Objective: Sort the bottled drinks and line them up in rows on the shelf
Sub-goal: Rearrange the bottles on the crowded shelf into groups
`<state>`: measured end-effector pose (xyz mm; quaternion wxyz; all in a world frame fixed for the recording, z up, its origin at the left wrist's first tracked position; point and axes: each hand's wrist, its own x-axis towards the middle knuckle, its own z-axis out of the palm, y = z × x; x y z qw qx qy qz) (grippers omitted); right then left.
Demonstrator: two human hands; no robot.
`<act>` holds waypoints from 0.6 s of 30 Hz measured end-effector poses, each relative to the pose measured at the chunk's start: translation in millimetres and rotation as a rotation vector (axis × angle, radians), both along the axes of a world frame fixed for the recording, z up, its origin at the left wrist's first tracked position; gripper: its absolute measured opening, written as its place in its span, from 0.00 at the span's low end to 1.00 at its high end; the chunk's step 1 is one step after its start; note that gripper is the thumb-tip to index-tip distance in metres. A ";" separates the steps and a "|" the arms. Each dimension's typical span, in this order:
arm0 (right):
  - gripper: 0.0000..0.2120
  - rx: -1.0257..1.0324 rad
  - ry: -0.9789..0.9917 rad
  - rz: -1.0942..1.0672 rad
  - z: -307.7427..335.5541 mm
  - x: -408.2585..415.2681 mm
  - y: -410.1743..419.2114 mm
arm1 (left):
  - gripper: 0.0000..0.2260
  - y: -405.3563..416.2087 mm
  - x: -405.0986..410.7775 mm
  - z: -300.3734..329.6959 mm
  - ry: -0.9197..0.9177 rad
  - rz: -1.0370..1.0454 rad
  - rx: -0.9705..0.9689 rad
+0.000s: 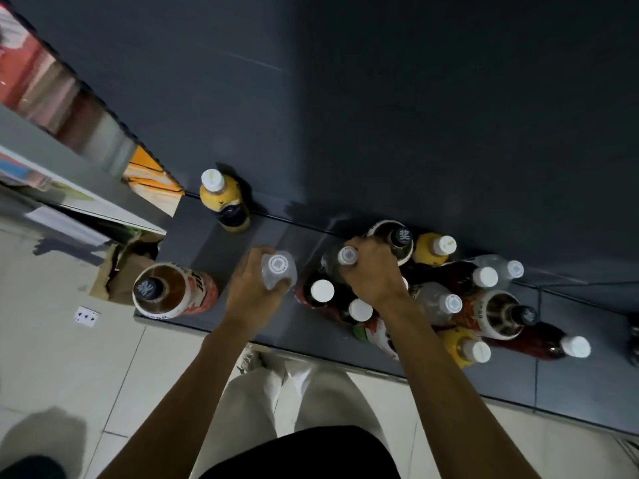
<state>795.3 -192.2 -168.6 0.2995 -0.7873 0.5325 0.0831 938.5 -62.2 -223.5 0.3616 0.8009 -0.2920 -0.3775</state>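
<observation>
Head view, looking pretty much straight down at the dark grey shelf [221, 250] along the wall. The left hand [254, 292] has its fingers [281, 283] curled round a clear bottle [278, 269] with a pale cap, holding it upright over the open stretch of shelf between the sorted side and the jumble. The right hand [375, 271] is down in the cluster of bottles [449, 295] on the right, fingers wrapped round the neck of another clear bottle [346, 256] with a white cap.

What could go wrong, I reckon: that right hand is buried in a tight pack, so lifting its bottle could knock the neighbours, and at least one dark red bottle [549, 344] already lies on its side near the front edge (a nudge might roll it off onto the tiled floor). Working both hands at once also means neither can steady anything that tips.

The drinks themselves: a yellow bottle [224, 205] with a white cap stands alone at the back left, and a fat tea bottle [173, 292] with a dark cap and orange-and-white label sits at the left front corner. The cluster mixes more yellow, clear, dark red and tea bottles, touching or overlapping, some tilted. No proper rows yet, so I'd say the sorting is at an early stage.
</observation>
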 end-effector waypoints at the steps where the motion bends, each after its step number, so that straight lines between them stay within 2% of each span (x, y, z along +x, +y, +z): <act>1: 0.11 -0.029 -0.010 0.010 -0.5 2.4 0.2 | 0.22 -0.7 0.0 -2.1 -0.010 -0.023 -0.014; 4: 0.11 -0.069 -0.008 0.040 -3.2 10.3 -1.6 | 0.21 -4.3 3.9 -2.6 -0.060 -0.111 -0.037; 8: 0.13 0.025 -0.107 -0.004 -8.0 15.5 -7.0 | 0.27 -1.5 15.2 -1.9 -0.049 -0.282 0.005; 11: 0.16 0.109 -0.142 0.018 -8.0 16.4 -14.4 | 0.31 5.5 20.3 -8.8 -0.065 -0.323 0.036; 15: 0.28 0.203 -0.194 -0.036 -8.1 19.2 -20.3 | 0.37 4.3 29.3 -18.5 -0.106 -0.408 0.100; 18: 0.26 0.182 -0.150 0.027 -16.4 20.1 -20.7 | 0.36 -0.7 29.5 -20.8 -0.116 -0.404 0.092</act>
